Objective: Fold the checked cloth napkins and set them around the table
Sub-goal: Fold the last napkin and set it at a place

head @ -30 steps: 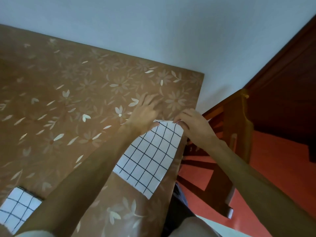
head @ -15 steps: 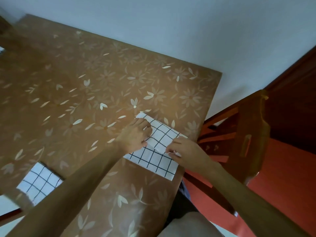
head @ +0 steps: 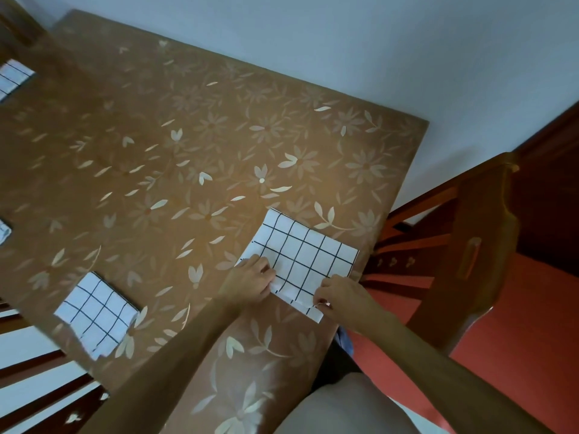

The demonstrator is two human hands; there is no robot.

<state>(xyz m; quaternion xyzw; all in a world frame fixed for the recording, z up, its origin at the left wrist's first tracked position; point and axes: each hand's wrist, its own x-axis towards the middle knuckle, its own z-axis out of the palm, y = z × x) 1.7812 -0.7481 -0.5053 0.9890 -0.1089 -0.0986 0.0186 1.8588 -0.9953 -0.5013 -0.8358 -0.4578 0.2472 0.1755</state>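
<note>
Far left: the far napkin (head: 12, 77), checked, lies at the far-left edge of the bench (head: 188, 120), cut off by the frame, and is probably already set at a seat. Below it is a white scrap (head: 4, 234), too cropped to identify. Lower left: the folded napkin (head: 95, 311), a compact square, lies near the bench's edge just above the chair slats (head: 37, 386), seemingly placed to mark that seat. Centre: your left hand (head: 250, 281) has its fingers curled onto the near-left edge of the working napkin (head: 300, 261) and grips the cloth there, likely to anchor the layers so they do not slide. The working napkin lies flat by the right edge of the bench. It is doubled over, and a lower layer shows along its near edge, so the fold looks unfinished. Right of centre: your right hand (head: 341, 297) pinches the napkin's near-right corner, probably to bring the edges level. Far right: the wooden chair (head: 476, 261) with a red seat stands beside the bench, and the working napkin lies in front of it, which suits a place setting.
</note>
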